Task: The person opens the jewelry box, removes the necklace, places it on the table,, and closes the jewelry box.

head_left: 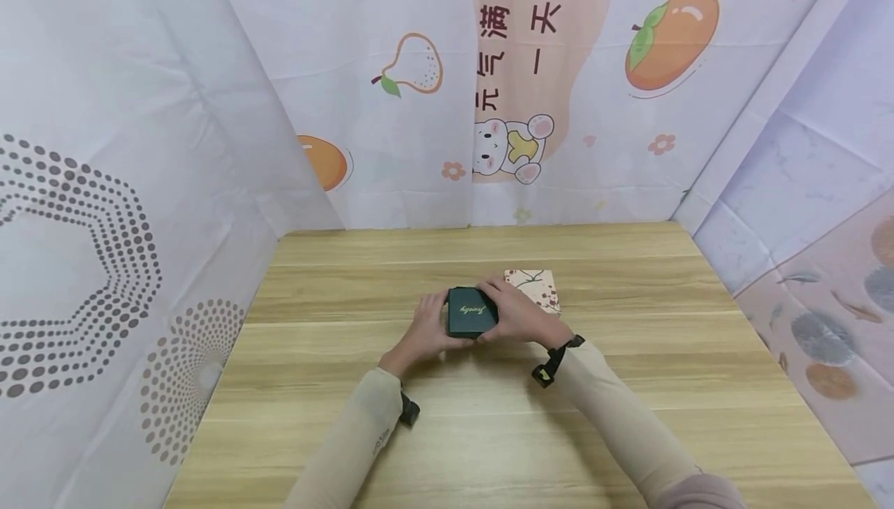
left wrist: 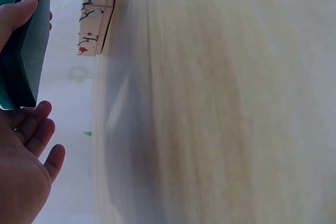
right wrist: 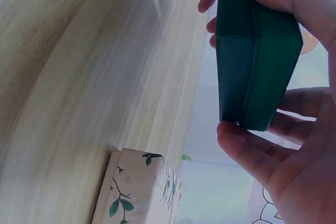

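A dark green jewelry box (head_left: 468,313) with gold lettering on its top is held between both hands above the table (head_left: 489,431). My left hand (head_left: 427,329) grips its left side, thumb on the near edge and fingers at the far side. From the right, my right hand (head_left: 517,316) grips the box the same way. In the right wrist view a seam runs along the side of the green box (right wrist: 257,56), and its lid looks closed. Just behind the right hand, a cream floral-patterned box (head_left: 536,285) lies on the table, partly covered by that hand.
The wood-grain table ends at a printed curtain (head_left: 405,144) at the back. More curtains hang along the left (head_left: 209,144) and right (head_left: 803,183) sides. A black strap with a small device (head_left: 546,373) sits on the right wrist, another (head_left: 409,410) on the left.
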### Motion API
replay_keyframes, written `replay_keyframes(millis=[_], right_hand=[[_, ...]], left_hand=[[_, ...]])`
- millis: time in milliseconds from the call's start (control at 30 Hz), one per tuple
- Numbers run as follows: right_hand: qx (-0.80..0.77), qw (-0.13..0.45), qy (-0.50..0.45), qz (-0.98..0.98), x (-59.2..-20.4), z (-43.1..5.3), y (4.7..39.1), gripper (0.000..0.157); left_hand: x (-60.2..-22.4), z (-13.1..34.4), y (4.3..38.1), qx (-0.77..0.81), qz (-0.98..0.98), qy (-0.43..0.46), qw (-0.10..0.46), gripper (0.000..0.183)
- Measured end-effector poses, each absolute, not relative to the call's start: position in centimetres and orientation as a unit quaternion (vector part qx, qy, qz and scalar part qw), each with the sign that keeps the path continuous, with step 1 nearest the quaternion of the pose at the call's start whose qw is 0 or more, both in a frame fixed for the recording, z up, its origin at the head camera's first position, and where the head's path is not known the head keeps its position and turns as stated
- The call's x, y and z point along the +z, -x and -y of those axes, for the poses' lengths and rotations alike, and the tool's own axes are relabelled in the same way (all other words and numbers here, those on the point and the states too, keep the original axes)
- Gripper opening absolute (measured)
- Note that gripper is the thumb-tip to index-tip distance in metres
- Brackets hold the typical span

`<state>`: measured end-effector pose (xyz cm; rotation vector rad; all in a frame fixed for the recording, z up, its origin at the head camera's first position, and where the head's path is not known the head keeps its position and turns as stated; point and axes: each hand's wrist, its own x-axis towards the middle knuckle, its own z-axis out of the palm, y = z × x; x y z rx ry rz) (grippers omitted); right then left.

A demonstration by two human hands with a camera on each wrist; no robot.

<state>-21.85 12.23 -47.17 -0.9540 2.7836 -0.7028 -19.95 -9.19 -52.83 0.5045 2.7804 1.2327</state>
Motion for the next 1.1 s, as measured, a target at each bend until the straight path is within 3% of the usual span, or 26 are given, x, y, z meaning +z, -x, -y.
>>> replay_keyframes(millis=[1100], right_hand=[[-0.266,0.052,0.298,-0.915,-46.4,-13.0,20.4,0.092]], left_hand=[[-52.6,9.5,19.4,0.423,-0.886,-0.19,0.02,0.091]])
